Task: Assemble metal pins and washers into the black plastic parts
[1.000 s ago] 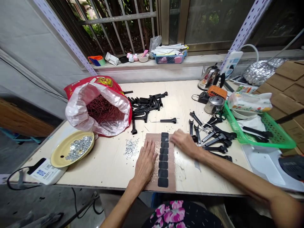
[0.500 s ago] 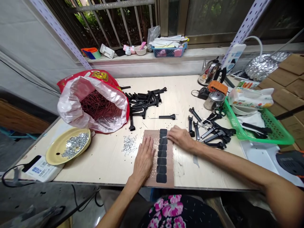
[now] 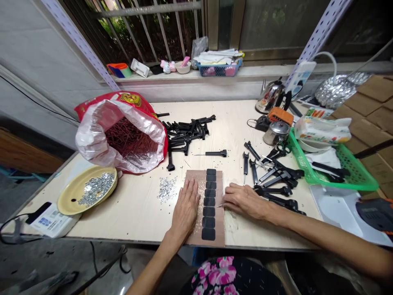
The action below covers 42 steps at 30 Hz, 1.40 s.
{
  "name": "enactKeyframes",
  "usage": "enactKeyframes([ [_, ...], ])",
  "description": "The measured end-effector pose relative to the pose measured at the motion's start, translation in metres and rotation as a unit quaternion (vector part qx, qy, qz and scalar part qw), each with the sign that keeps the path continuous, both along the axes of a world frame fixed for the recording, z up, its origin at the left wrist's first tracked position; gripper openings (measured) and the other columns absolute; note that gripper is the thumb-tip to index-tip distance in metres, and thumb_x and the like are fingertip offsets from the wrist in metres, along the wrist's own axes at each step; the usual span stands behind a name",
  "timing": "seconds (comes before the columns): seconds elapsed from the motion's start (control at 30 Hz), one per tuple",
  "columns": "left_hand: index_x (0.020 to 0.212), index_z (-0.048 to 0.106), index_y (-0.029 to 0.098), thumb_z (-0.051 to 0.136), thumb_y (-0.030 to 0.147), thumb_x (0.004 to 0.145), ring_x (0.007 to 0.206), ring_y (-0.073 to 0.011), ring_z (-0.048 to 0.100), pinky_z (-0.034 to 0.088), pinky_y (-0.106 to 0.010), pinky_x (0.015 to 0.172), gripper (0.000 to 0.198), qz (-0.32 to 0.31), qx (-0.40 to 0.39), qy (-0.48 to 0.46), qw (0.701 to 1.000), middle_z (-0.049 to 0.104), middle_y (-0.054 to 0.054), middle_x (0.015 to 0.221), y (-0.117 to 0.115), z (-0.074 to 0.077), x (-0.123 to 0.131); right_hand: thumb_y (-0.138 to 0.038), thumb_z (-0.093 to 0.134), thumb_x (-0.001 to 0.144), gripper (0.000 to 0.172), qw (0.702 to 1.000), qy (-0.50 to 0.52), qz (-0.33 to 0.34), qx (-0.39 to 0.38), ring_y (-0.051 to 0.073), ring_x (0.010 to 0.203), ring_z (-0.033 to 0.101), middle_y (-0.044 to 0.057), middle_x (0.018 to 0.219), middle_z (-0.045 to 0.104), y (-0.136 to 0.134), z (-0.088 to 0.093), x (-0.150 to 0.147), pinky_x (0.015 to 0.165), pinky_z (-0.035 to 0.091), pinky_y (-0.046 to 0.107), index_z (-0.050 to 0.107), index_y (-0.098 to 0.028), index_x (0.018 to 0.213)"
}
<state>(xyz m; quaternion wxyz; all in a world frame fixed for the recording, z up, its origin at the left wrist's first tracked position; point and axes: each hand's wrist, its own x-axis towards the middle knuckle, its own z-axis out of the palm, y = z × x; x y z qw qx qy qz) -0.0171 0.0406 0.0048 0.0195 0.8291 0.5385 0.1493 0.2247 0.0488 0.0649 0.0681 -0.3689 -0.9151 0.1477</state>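
My left hand (image 3: 185, 209) lies flat with straight fingers on the left side of a brown board (image 3: 218, 229). Down the board runs a row of black rounded squares (image 3: 208, 211), with tiny pale specks beside them. My right hand (image 3: 244, 200) is at the board's right edge, its fingers pinched on a thin, pale, pointed thing (image 3: 220, 206) too small to name surely. Small shiny metal rings (image 3: 167, 189) are scattered left of the board. Beyond it lies a black-handled tool with a thin metal shaft (image 3: 216, 153).
A red and white sack (image 3: 87, 135) of thin brown rods stands at left, near a yellow plate (image 3: 66, 198) with shiny rings. Black handled parts (image 3: 187, 131) are heaped at the back, more (image 3: 278, 176) at right. A green basket (image 3: 362, 180) and kettle (image 3: 270, 96) stand at right.
My right hand has moved toward me and slightly right, from the upper part of the row of squares to the board's right edge. My left hand stays in place.
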Motion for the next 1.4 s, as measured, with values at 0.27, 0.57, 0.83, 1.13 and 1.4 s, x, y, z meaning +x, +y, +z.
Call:
enactKeyframes([
  [0.27, 0.142, 0.028, 0.013, 0.033, 0.022, 0.095, 0.139, -0.0236, 0.02, 0.032, -0.046, 0.108, 0.049, 0.01, 0.039, 0.01, 0.999, 0.034, -0.012, 0.147, 0.001, -0.013, -0.004, -0.028, 0.057, 0.086, 0.022, 0.966, -0.195, -0.12, 0.119, 0.018, 0.077, 0.047, 0.005, 0.077, 0.061, 0.04, 0.049, 0.047, 0.061, 0.023, 0.03, 0.062, -0.019, 0.067],
  [0.57, 0.126, 0.051, 0.018, 0.039, 0.023, 0.093, 0.13, -0.0265, 0.038, 0.04, -0.045, 0.101, 0.036, 0.077, 0.057, -0.089, 0.991, 0.047, -0.013, 0.137, 0.002, 0.023, -0.028, -0.026, 0.039, 0.096, 0.025, 0.979, -0.051, -0.069, 0.186, 0.018, 0.08, 0.048, 0.007, 0.084, 0.06, 0.15, -0.022, -0.059, 0.064, 0.03, 0.03, 0.061, -0.017, 0.089],
  [0.83, 0.098, 0.069, 0.019, 0.048, 0.024, 0.089, 0.086, -0.0229, 0.049, 0.048, -0.037, 0.073, 0.024, 0.107, 0.028, -0.091, 0.99, 0.061, -0.009, 0.088, 0.038, 0.033, -0.067, -0.018, 0.036, 0.094, 0.023, 0.982, 0.02, -0.102, 0.155, 0.023, 0.081, 0.051, 0.011, 0.083, 0.06, 0.169, -0.052, -0.065, 0.063, 0.041, 0.033, 0.056, -0.018, 0.081],
  [1.13, 0.086, 0.07, 0.018, 0.049, 0.022, 0.089, 0.082, -0.0212, 0.049, 0.042, -0.034, 0.07, 0.022, 0.067, -0.024, -0.017, 0.997, 0.06, -0.008, 0.081, 0.057, 0.024, -0.043, -0.023, 0.035, 0.096, 0.03, 0.971, 0.154, -0.119, 0.142, 0.019, 0.087, 0.056, 0.009, 0.097, 0.06, 0.128, -0.018, -0.04, 0.073, 0.048, 0.032, 0.052, -0.015, 0.119],
  [1.4, 0.077, 0.068, 0.017, 0.059, 0.028, 0.082, 0.077, -0.02, 0.054, 0.043, -0.034, 0.072, 0.016, 0.144, -0.092, -0.329, 0.929, 0.063, -0.006, 0.077, 0.051, 0.036, -0.043, -0.024, 0.044, 0.093, 0.023, 0.96, 0.246, -0.111, 0.076, 0.017, 0.082, 0.057, 0.008, 0.092, 0.058, 0.069, -0.001, -0.056, 0.068, 0.05, 0.029, 0.062, -0.018, 0.105],
])
